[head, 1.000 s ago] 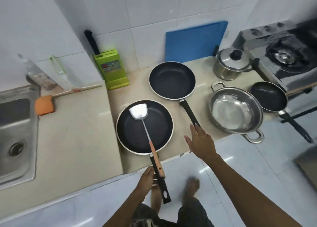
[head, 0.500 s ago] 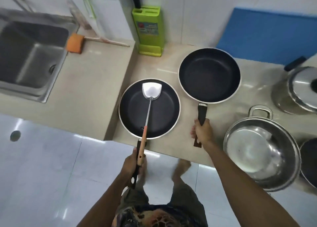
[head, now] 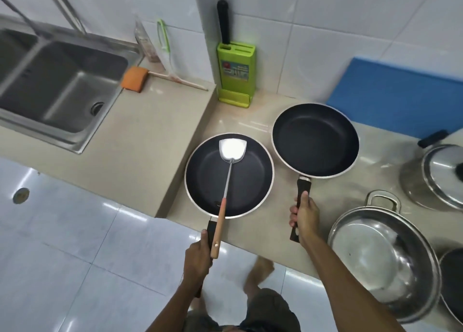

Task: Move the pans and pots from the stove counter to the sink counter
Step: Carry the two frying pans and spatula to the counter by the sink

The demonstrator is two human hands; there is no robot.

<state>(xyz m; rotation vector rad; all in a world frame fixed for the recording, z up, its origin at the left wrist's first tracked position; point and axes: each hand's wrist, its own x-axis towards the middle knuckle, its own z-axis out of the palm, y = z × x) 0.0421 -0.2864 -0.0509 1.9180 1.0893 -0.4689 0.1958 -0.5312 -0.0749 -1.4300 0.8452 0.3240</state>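
Observation:
Two black frying pans sit on the lower stove counter (head: 250,121). My left hand (head: 198,257) grips the black handle of the near pan (head: 240,189), in which a steel spatula (head: 231,148) with a wooden handle lies. My right hand (head: 304,215) is closed around the black handle of the far pan (head: 315,141). At the right stand a wide steel pot (head: 380,259) with loop handles and a lidded steel pot (head: 436,179). A third black pan (head: 453,281) shows at the right edge. The raised sink counter (head: 140,141) lies to the left.
A steel sink (head: 57,86) fills the far left. An orange sponge brush (head: 134,78) lies beside it. A green knife block (head: 235,71) stands against the tiled wall, and a blue cutting board (head: 395,101) leans at the back right. White floor tiles lie below.
My right hand reached the far pan's handle and closed on it. My left hand took the near pan's handle. The view swung left and closer, showing more of the sink.

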